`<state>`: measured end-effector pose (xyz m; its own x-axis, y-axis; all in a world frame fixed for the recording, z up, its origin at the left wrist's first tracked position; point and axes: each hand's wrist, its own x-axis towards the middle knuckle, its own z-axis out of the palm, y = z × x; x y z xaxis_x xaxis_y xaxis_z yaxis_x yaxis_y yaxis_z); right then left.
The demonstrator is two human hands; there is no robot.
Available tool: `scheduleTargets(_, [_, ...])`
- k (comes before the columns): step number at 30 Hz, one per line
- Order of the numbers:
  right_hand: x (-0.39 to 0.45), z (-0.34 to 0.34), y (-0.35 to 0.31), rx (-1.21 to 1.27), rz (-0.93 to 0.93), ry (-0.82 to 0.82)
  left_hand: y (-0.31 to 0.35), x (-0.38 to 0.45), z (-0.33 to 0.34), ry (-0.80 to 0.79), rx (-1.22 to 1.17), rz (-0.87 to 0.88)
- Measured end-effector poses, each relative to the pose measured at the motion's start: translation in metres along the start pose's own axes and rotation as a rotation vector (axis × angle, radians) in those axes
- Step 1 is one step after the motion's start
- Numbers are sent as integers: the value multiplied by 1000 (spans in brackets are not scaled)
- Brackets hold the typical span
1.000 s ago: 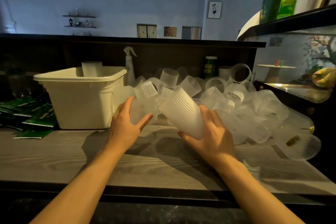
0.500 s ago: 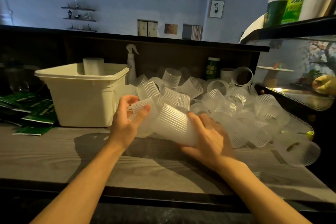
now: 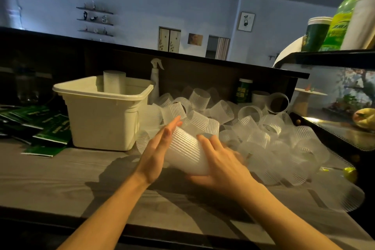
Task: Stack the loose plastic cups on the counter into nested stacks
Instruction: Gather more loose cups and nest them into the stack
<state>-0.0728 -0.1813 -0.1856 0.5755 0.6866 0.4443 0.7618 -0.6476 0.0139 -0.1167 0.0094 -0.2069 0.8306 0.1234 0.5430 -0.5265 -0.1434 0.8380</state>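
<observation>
In the head view, a change from a moment earlier is seen: the ribbed cup that was pinched separately in the left hand (image 3: 154,152) is no longer held apart. It has been pushed into the nested stack (image 3: 185,153), which lies tilted above the worktop (image 3: 67,176), its mouth end toward the left. The left hand is now laid flat, fingers straight, against that mouth end. The stack is gripped from the base side by the right hand (image 3: 220,165), fingers curled over its wall. From this it is judged that one more cup has been seated and another must be fetched.

A large heap of loose cups (image 3: 263,134) is spread just behind and to the right of the hands, so most of the task is judged unfinished. A finished stack (image 3: 114,83) stands upright in the cream tub (image 3: 101,122). Green packets (image 3: 46,126) lie to the left of it, and a spray bottle (image 3: 155,79) stands behind. A glass display case (image 3: 341,95) is seen at the right, and a pale wall with small shelves beyond.
</observation>
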Motion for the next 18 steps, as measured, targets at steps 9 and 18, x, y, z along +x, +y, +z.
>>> scheduleTargets(9, [-8,-10,29,152,173,92,-19,17,-38,691,731,-20])
scheduleTargets(18, [-9,-19,26,175,142,94,-13,63,-27,466,1179,-141])
